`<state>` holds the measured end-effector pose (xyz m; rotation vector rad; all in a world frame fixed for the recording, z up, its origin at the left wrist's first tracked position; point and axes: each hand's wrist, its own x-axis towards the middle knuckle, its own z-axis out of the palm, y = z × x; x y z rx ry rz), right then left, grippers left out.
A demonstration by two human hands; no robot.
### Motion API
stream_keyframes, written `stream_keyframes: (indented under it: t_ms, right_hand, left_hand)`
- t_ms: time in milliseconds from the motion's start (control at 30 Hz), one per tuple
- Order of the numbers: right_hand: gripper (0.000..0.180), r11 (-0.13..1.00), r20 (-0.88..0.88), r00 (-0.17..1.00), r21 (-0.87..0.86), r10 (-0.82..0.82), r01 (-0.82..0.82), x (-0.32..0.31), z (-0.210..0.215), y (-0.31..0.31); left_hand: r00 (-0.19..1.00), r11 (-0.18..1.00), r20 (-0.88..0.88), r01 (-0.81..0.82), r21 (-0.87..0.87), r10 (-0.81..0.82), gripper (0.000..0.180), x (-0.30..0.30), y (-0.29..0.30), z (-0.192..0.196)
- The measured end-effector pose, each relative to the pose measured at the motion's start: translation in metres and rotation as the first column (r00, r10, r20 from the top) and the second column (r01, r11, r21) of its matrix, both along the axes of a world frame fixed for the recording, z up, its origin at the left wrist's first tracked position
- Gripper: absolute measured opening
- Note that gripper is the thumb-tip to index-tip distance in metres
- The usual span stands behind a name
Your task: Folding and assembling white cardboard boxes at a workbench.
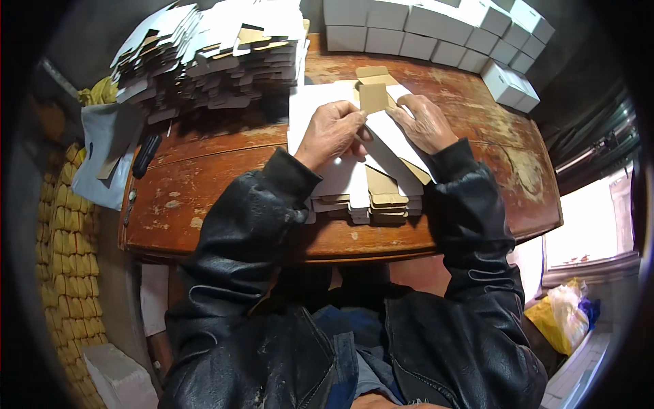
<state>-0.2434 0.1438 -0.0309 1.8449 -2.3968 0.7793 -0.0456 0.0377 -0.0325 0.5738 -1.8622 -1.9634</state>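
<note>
Box [396, 140] was right over the flat stack [325, 178], long axis slanting from its tan flap [372, 97] at the far end down toward near right. Left hand [334, 133] had its corner pinched; right hand [424, 123] was equally close, fingers curled at the flap's right edge, couldn't tell if gripping.

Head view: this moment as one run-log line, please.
left hand: holding carton; right hand: touching carton; beneath: flat cartons; far right: white boxes

Two hands [334, 133] [426, 126], two sleeves [238, 225] [477, 221], one held carton [372, 97], one table [163, 204].
</note>
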Motion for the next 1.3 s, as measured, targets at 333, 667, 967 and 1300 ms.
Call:
stream_keyframes:
  t_ms: [333,667,967,1300]
  right_hand:
    - [0.056,0.971,0.154,0.959,0.039,-0.239,0.236,-0.058,0.010,0.017]
    - [0.067,0.941,0.748,0.622,-0.335,0.234,0.050,-0.031,0.030,0.022]
    - [0.071,0.825,0.722,0.419,-0.547,0.551,-0.143,0.006,0.045,0.027]
    - [0.070,0.701,0.436,0.669,-0.689,0.603,-0.184,0.026,0.046,0.027]
  left_hand:
    - [0.986,0.996,-0.143,-0.089,-0.026,0.084,0.016,0.000,0.007,0.007]
    - [0.867,0.933,-0.440,-0.328,-0.146,0.236,0.021,0.008,0.011,0.028]
    - [0.742,0.797,-0.644,-0.497,-0.342,0.186,0.032,0.014,0.012,0.028]
    - [0.779,0.801,-0.621,-0.426,-0.421,0.088,0.061,0.014,0.008,0.031]
